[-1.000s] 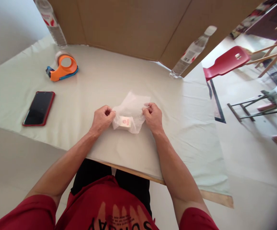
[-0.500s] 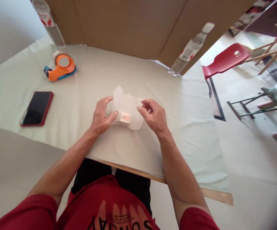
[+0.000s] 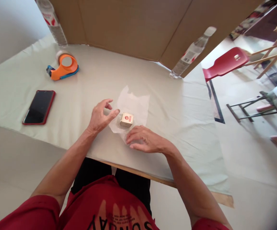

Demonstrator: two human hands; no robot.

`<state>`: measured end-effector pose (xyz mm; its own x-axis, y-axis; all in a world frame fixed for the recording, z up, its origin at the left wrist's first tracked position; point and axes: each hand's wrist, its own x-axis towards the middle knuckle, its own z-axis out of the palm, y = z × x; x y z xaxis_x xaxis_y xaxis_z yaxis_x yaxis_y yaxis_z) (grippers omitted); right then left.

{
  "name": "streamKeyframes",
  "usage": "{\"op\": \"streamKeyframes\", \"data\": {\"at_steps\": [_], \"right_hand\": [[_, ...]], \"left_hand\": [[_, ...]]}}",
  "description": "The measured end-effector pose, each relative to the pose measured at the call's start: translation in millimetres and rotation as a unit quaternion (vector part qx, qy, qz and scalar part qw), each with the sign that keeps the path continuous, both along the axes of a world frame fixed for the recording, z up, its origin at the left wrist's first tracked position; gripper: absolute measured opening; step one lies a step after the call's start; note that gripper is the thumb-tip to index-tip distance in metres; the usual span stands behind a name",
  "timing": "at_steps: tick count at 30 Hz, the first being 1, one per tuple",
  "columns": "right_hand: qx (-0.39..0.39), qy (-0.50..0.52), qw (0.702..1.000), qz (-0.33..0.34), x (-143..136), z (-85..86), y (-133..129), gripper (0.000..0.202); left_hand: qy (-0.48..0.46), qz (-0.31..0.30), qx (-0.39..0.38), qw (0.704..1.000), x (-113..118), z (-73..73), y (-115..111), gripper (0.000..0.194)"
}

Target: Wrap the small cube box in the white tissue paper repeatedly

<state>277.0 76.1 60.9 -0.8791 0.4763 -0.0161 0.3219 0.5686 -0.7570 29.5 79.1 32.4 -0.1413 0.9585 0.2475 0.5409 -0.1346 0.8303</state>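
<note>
A small cream box (image 3: 126,119) with a red print on top sits on a thin, translucent white sheet of paper (image 3: 135,101). The paper lies spread and creased on the table, with uneven edges. Just left of the box, my left hand (image 3: 101,115) is open and holds nothing; its thumb points at the box without gripping it. My right hand (image 3: 144,139) is at the paper's near edge, in front of the box, its curled fingers on the near corner. Those fingers partly hide that corner.
A phone in a red case (image 3: 39,107) and an orange-blue tape dispenser (image 3: 63,67) lie to the left. Plastic bottles stand at the back left (image 3: 52,24) and back right (image 3: 193,52), by a cardboard panel (image 3: 129,27). A red chair (image 3: 227,63) is beyond the table's right side.
My right hand has come down and towards me, from the paper's right side to its near edge. The box, hazy under the paper before, now shows clearly. My left hand has barely moved.
</note>
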Motion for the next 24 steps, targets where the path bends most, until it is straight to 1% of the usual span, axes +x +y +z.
{"op": "streamKeyframes", "data": {"at_steps": [1,2,3,5,6,7,8,10,12,13,15,17,19,21,23,24], "right_hand": [[-0.021,-0.008,1.0,-0.015,0.5,-0.4,-2.6,0.014],[-0.037,-0.008,0.998,-0.05,0.2,-1.2,-3.7,0.016],[-0.043,0.0,0.994,-0.103,-0.9,-2.6,-3.1,0.019],[-0.011,0.027,0.971,-0.236,-6.1,-6.7,2.6,0.021],[0.021,0.035,0.957,-0.286,-10.1,-9.5,7.1,0.02],[0.054,0.035,0.947,-0.315,-14.7,-12.6,12.1,0.021],[0.083,0.026,0.942,-0.324,-19.3,-15.7,17.1,0.026],[0.107,-0.007,0.948,-0.3,-26.1,-20.4,25.0,0.037],[0.116,-0.023,0.951,-0.285,-24.4,-21.3,28.1,0.039],[0.123,-0.02,0.948,-0.292,-18.9,-20.2,27.9,0.038],[0.131,-0.005,0.937,-0.325,1.6,-16.2,25.4,0.038],[0.132,0.003,0.919,-0.37,31.9,-13.0,22.7,0.037],[0.14,-0.016,0.905,-0.402,64.5,-13.3,21.5,0.04],[0.15,-0.063,0.898,-0.41,90.7,-16.3,21.1,0.042],[0.176,-0.083,0.888,-0.417,103.5,-18.5,19.6,0.044],[0.195,-0.077,0.88,-0.425,103.6,-18.3,18.0,0.045]], "left_hand": [[0.009,0.0,-0.017,1.0,1.1,-0.6,0.7,0.049],[0.019,0.0,-0.038,0.999,1.9,-1.5,1.4,0.051],[0.026,-0.002,-0.059,0.998,2.2,-2.7,2.1,0.051],[0.031,-0.01,-0.095,0.995,1.5,-5.3,3.3,0.05],[0.029,-0.017,-0.105,0.994,0.7,-6.6,3.7,0.05],[0.025,-0.023,-0.109,0.993,-0.4,-7.8,3.9,0.05],[0.021,-0.027,-0.109,0.993,-1.5,-8.9,4.1,0.05],[0.015,-0.03,-0.106,0.994,-3.4,-10.9,4.5,0.049],[0.021,-0.02,-0.104,0.994,-4.7,-12.4,5.0,0.048],[0.031,-0.013,-0.102,0.994,-5.1,-12.9,5.2,0.047],[0.055,0.002,-0.094,0.994,-5.3,-13.6,5.7,0.046],[0.074,0.011,-0.087,0.993,-4.9,-13.7,5.9,0.044],[0.08,0.012,-0.083,0.993,-4.2,-13.3,5.5,0.043],[0.081,0.013,-0.08,0.993,-3.4,-12.4,4.7,0.044],[0.081,0.014,-0.082,0.993,-3.0,-11.4,4.1,0.045],[0.081,0.015,-0.085,0.993,-3.0,-11.0,4.0,0.045]]}}
